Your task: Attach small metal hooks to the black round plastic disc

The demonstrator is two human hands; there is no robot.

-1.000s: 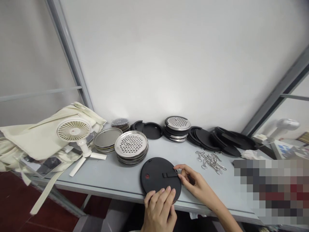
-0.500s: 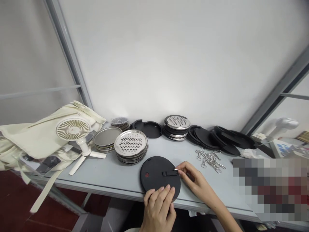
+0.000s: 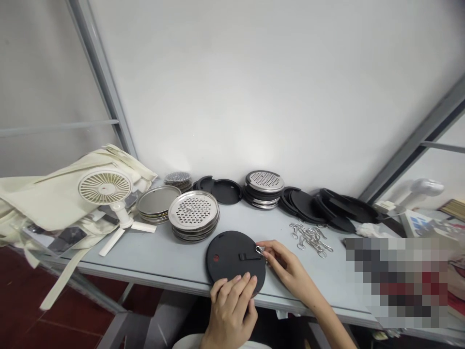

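A round black plastic disc [image 3: 232, 247] lies at the table's front edge, with a short strap or clip on its face and a small red mark at its left. My left hand [image 3: 232, 303] rests on the disc's near part, fingers stretched out flat. At the disc's right rim, my right hand [image 3: 285, 264] pinches a small metal wire hook [image 3: 259, 250] between thumb and fingertips, beside the end of the strap. Several similar metal hooks [image 3: 310, 238] lie in a loose pile to the right.
Behind the disc stand a stack of metal grater plates [image 3: 193, 211], plain metal discs [image 3: 159, 200] and grater plates in black holders [image 3: 265, 182]. Black round trays [image 3: 308, 206] lie at the back right. A white fan [image 3: 106, 188] and cream cloth [image 3: 47, 198] are on the left.
My right hand has turned the hook so that its loop now shows above the disc's right rim. My left hand still rests on the disc. The whole view has shifted slightly.
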